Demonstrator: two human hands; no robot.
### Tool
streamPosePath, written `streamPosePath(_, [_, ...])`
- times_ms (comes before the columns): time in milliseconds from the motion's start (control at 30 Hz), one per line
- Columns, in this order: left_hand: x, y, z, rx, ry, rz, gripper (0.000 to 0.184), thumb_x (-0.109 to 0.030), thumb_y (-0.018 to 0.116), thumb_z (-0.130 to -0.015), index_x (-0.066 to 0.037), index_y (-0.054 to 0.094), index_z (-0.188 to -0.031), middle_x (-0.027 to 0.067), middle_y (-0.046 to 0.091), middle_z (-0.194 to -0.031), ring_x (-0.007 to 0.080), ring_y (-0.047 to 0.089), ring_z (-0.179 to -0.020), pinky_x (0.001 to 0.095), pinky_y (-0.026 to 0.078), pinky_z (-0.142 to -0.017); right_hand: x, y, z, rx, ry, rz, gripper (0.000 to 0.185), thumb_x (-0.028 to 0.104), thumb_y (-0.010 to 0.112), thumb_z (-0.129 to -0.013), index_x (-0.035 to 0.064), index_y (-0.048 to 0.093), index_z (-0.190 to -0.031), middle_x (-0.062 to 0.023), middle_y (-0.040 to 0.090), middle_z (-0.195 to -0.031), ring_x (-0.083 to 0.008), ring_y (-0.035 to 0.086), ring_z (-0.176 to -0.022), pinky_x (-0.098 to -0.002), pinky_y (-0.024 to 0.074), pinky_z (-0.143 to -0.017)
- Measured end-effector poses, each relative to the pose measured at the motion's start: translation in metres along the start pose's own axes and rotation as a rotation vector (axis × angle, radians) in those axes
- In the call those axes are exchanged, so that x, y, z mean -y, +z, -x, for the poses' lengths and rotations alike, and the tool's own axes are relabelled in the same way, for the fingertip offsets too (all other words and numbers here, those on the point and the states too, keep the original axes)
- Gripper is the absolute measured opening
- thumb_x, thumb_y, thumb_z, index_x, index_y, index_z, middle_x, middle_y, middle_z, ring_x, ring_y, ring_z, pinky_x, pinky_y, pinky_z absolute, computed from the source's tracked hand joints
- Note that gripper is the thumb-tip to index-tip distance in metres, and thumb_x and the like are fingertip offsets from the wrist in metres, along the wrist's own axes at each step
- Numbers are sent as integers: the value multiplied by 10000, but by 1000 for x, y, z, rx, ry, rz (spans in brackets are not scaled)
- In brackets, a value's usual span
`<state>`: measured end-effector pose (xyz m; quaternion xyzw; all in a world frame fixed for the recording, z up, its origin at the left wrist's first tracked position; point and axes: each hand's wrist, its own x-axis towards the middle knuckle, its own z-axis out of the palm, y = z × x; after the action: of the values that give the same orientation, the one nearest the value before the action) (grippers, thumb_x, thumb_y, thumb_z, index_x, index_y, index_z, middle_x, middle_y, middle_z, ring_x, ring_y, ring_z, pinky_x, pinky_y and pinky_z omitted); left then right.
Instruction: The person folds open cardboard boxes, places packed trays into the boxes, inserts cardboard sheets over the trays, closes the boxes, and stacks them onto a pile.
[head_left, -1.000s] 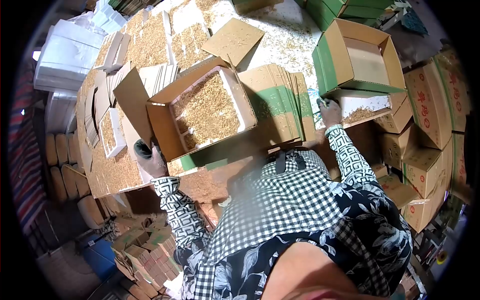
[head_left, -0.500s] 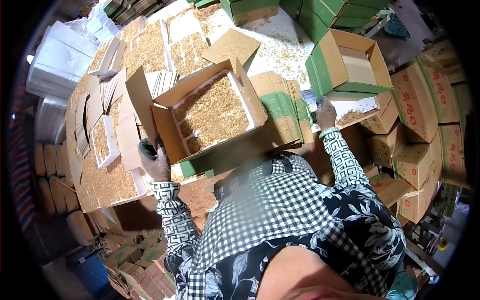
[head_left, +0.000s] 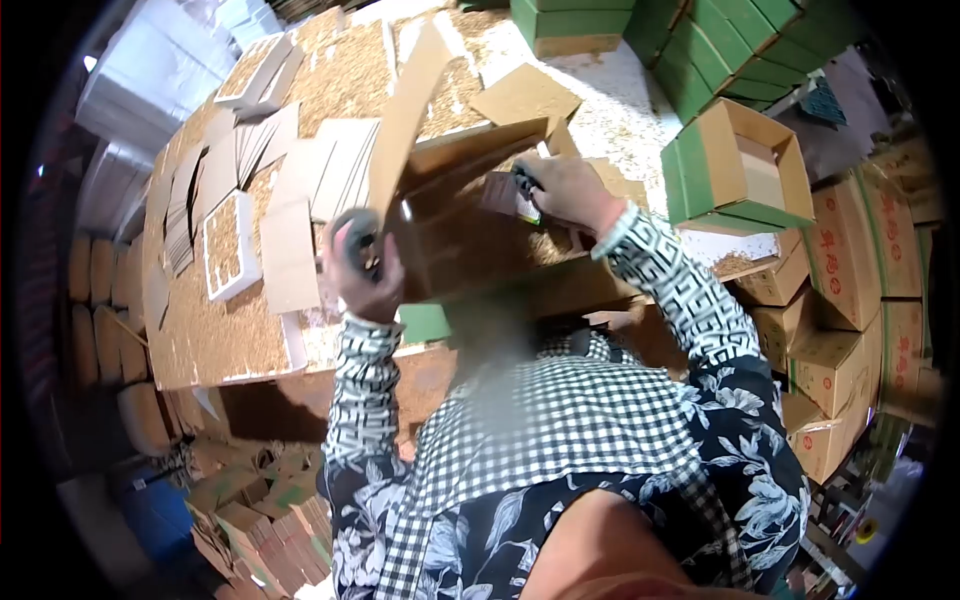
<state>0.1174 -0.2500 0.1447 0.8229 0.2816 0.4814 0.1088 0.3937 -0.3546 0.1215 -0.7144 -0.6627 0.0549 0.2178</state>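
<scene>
In front of me stands an open cardboard box (head_left: 455, 250), brown with some green outside, one flap (head_left: 408, 115) raised. Loose straw-coloured husk-like bits (head_left: 548, 246) show at its inner right; the rest of the inside is shaded or covered. At the left corner of the box, my left hand (head_left: 362, 265) is curled round the base of the flap, dark coverings on some fingers. Over the opening, my right hand (head_left: 568, 190) pinches a small printed card or packet (head_left: 508, 198), its print too small to read.
Flat cardboard sheets (head_left: 290, 250) and a white foam tray (head_left: 228, 245) lie on the husk-covered table at left. An open green-and-brown box (head_left: 690, 175) stands at right. Green boxes (head_left: 720, 50) are stacked behind, and printed cartons (head_left: 840, 240) are piled far right.
My right hand has come from the table's right side to over the box, now with the printed card or packet. My left hand has moved up and the flap has swung inward.
</scene>
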Motion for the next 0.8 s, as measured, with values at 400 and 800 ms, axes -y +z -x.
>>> streamPosePath(400, [-14,11,-35,741,441,-164,220,-131,680,-702,-123,601,-907,69,609,-985,264,599,-866,390,484,-774,-89,-79,98,-458,578,-1309,264,252,438,-966,5,517,-1019,-161,642,-955,-80,442,-556,-195,359,-475])
streamPosePath(800, [-18,45,-71,1152,51,130,316,-331,682,-791,-26,601,-814,130,547,-832,299,563,-795,411,463,-725,-157,23,151,-142,873,301,459,248,601,-852,6,488,-1225,-266,627,-992,-373,612,-938,-421,510,-788])
